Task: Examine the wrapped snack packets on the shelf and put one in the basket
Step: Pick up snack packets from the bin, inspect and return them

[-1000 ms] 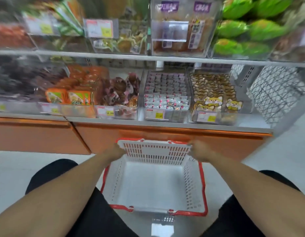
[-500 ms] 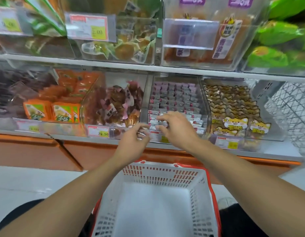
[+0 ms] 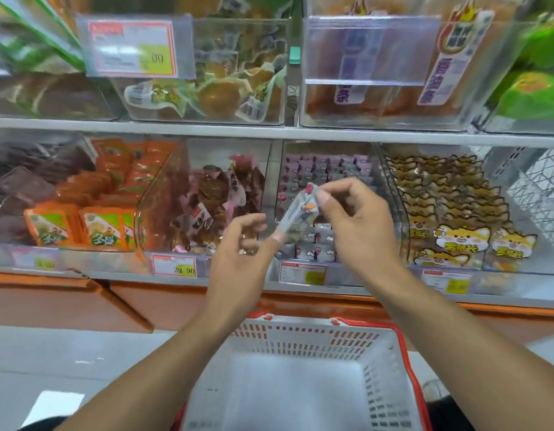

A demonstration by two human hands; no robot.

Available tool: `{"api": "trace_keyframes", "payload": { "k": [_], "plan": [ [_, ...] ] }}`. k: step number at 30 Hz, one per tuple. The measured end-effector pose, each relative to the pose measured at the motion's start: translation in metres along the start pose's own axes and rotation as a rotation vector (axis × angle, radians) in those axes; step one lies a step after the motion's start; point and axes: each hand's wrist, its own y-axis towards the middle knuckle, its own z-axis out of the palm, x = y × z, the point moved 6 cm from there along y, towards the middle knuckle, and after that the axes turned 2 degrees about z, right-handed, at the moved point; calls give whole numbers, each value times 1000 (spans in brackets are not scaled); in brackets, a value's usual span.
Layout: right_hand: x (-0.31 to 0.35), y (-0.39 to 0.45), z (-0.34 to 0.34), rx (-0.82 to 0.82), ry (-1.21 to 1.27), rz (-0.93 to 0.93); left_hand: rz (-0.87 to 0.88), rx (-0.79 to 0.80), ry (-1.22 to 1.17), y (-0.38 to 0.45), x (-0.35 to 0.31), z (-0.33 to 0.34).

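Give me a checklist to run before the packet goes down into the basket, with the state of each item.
1. Packet held: ok. The right hand pinches the top of the small snack packet.
2. Second hold: ok. The left hand pinches the packet's lower end.
3. Packet clear of its bin: ok. It is lifted in front of the rows of like packets.
4. Basket below the hands: ok. It sits just under the forearms.
5. Room in the basket: ok. The visible floor is bare.
6. Wrapper intact: cannot tell. The packet is blurred.
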Motion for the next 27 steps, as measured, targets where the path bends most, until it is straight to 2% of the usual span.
{"api": "trace_keyframes", "payload": {
  "k": [4,6,9,11,15,23,27],
  "plan": [
    [-20,-8,-6,48,301,304,-145,116,-192,-11,9,7],
    [-30,-11,-9,72,395,406,-229,124,-302,-14,16,11],
    [-39,-13,-14,71,475,491,-416,150,-612,-22,28,21],
    [-42,-13,-15,76,461,517,-490,173,-742,-29,32,25],
    [-42,-16,-14,119,455,544,-572,135,-848,-35,38,23],
    [-41,-23,-10,153,436,501,-622,68,-960,-39,43,15],
    [-35,-26,-3,303,385,454,-631,-8,-981,-37,46,4]
  ]
}}
